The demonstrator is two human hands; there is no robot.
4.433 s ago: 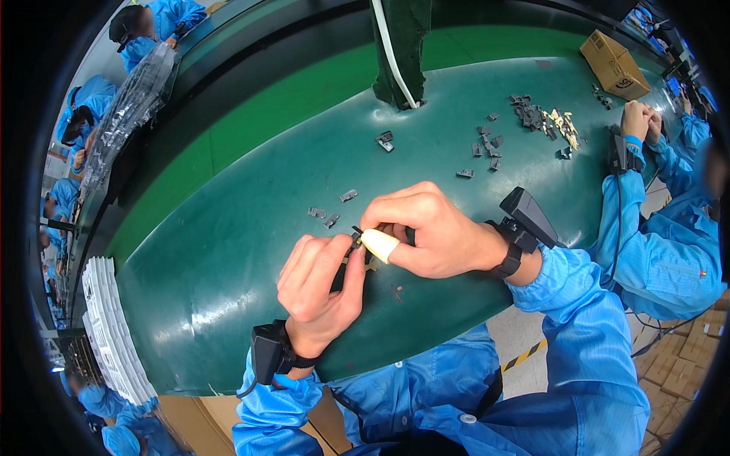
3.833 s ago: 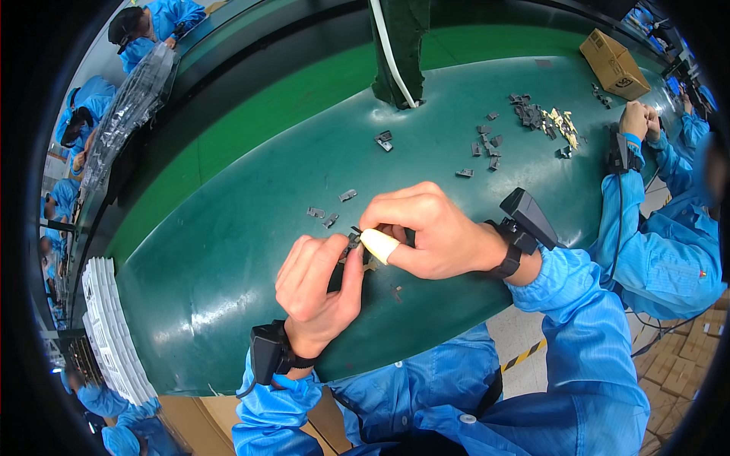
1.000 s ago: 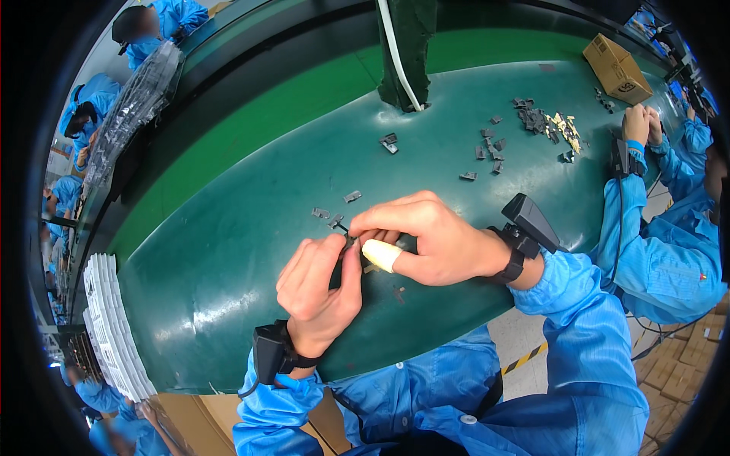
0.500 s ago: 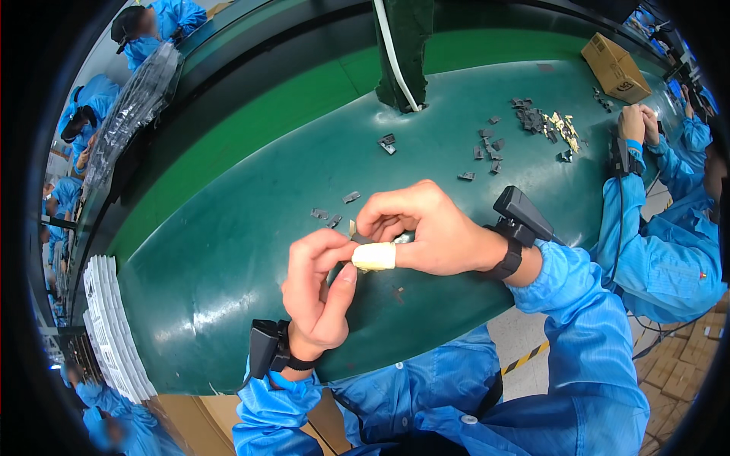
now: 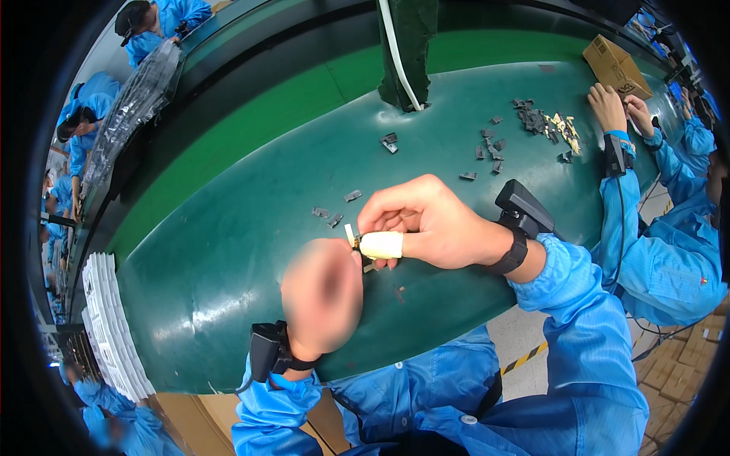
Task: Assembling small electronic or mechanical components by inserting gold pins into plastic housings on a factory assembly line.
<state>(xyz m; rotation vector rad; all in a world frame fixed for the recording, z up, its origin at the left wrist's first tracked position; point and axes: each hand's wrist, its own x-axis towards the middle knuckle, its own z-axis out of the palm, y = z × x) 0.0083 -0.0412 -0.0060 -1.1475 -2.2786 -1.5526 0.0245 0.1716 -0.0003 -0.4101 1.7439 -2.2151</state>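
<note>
My right hand [image 5: 445, 224] pinches a small dark part [image 5: 357, 242] above the green table. A pale strip [image 5: 350, 234] stands up from the part, and another light bit shows below it. A cream finger cover [image 5: 382, 245] wraps the tip of my right thumb. My left hand [image 5: 323, 296] is right beside the part, seemingly touching it, but its fingers are blurred. Just beyond my hands lie several small black clip-like pieces [image 5: 334, 220], and two more pieces [image 5: 389, 142] rest farther back.
The green table [image 5: 220, 281] carries a heap of black pieces [image 5: 532, 118] and pale bits [image 5: 563, 133] at the far right. An open cardboard box [image 5: 616, 70] stands behind a co-worker's hands [image 5: 608, 110]. White stacked trays [image 5: 114, 327] line the left edge. A post [image 5: 407, 61] rises at the back.
The pale strip now stands out more from the part. My left hand has turned and blurred, while my right stays nearly in place. The co-worker's hands have moved apart toward the box.
</note>
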